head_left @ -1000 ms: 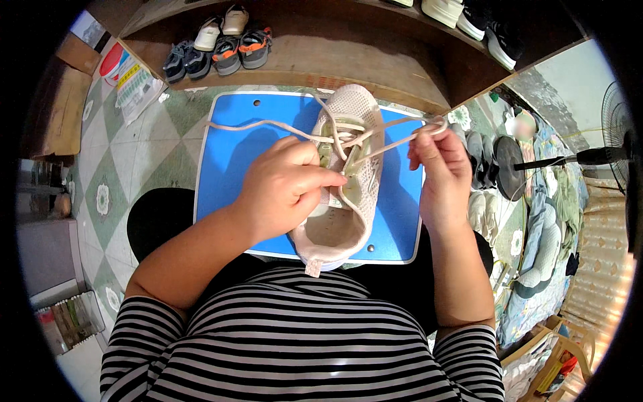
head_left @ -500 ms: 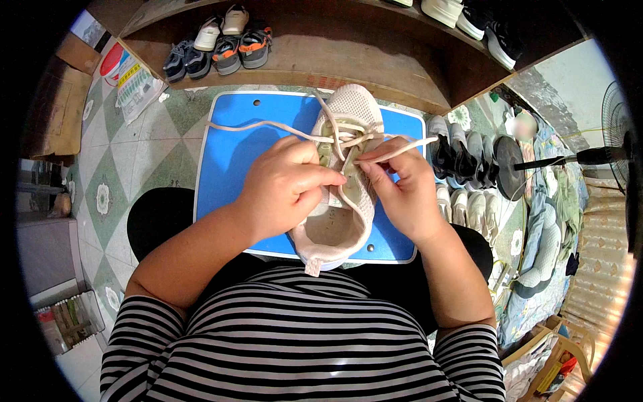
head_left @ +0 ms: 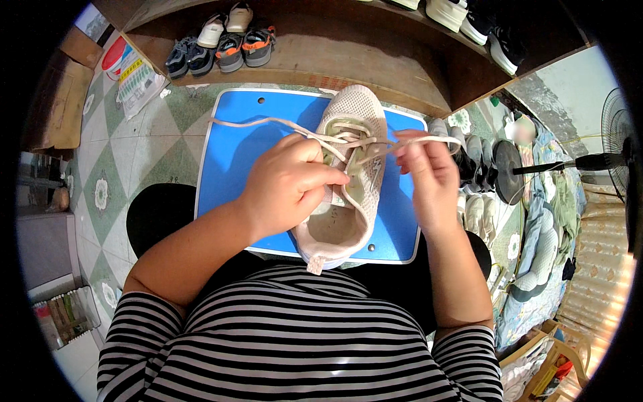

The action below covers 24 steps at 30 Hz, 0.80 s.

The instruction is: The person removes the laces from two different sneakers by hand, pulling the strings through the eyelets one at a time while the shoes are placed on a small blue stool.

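A pale beige sneaker lies on a blue board across my lap, toe pointing away from me. My left hand is closed at the shoe's left side, its thumb and forefinger pinching the edge of the opening by the tongue. Out to the right of the shoe, my right hand pinches a light shoelace; the lace runs back to the upper eyelets and its end loops past my fingers. Another lace end trails loose over the board to the left. My left hand hides part of the shoe's left side.
A wooden shelf with several shoes stands beyond the board. On the right are more shoes, a black fan and a pile of cloth. A plastic bag sits on the tiled floor at far left.
My right hand has moved right, away from the shoe, drawing the lace with it. The lace that stood over the toe now lies lower. My left hand stays at the shoe.
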Available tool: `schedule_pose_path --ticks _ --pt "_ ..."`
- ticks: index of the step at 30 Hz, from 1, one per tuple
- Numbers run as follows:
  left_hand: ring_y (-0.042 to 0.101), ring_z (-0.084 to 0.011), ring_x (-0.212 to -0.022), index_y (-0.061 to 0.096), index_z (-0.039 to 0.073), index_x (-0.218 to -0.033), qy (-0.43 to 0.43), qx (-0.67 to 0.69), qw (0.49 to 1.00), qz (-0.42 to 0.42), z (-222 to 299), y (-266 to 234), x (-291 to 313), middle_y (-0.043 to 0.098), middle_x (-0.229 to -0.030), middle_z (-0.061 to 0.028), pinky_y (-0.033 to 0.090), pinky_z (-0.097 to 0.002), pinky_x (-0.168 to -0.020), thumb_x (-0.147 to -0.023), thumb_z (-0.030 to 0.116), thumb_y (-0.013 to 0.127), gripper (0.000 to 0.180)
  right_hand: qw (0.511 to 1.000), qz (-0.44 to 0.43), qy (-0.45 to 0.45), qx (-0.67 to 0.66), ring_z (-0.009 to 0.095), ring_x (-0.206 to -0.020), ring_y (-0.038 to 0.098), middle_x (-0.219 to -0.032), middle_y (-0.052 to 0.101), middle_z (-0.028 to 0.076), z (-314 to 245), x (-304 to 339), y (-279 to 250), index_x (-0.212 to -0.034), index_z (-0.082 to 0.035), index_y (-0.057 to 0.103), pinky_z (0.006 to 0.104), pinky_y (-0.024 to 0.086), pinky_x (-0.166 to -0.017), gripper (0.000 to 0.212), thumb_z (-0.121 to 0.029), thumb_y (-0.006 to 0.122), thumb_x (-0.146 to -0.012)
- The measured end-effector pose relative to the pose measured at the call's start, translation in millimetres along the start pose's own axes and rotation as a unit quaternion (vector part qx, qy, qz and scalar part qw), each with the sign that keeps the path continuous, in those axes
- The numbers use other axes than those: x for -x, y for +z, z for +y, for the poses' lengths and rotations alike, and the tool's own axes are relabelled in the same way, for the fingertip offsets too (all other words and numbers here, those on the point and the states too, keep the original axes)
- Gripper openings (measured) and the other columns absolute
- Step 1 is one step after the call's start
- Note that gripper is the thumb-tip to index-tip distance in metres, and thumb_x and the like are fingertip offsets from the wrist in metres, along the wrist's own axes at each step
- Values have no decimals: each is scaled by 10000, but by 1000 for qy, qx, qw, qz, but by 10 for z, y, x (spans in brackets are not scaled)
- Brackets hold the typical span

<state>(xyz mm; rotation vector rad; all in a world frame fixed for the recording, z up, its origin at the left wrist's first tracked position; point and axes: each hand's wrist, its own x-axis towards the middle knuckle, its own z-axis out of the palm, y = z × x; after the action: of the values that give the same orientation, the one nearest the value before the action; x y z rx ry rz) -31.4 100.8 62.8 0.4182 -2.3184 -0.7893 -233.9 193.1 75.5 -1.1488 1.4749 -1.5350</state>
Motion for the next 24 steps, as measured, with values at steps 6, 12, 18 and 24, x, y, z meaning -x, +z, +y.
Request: schedule_pose_path --ticks 6,12,18,24 --pt "474 -252 -662 714 108 -859 2 3 1000 0 15 1 -14 481 -693 -58 386 -355 -605 -640 -50 586 299 978 -80 -67 179 149 -732 583 -866 623 85 73 3 93 -943 -12 664 263 491 -671 154 -35 697 -795" --pt "481 -256 -662 716 110 -843 -3 -8 1000 -2 17 -13 -14 493 -690 -57 386 -362 -594 -635 -42 594 285 986 7 -83 145 116 -707 557 -834 615 53 37 -39 -8 -866 -7 645 234 454 -658 35 -39 637 -854" --pt "487 -277 -645 710 104 -833 9 -15 1000 -5 -21 -12 -5 512 -701 -74 393 -362 -575 -618 -36 587 285 980 165 -75 -82 78 -687 497 -804 575 18 -39 -87 -193 -978 -30 585 215 398 -609 121 -142 576 -933" --pt "498 -124 -666 619 38 -958 -160 156 973 -50 -8 -74 28 523 -729 -16 414 -284 -594 -821 50 606 138 987 152 37 -30 76 -514 454 -601 537 2 -109 -2 -130 -679 -73 566 216 359 -487 296 -234 610 -923"
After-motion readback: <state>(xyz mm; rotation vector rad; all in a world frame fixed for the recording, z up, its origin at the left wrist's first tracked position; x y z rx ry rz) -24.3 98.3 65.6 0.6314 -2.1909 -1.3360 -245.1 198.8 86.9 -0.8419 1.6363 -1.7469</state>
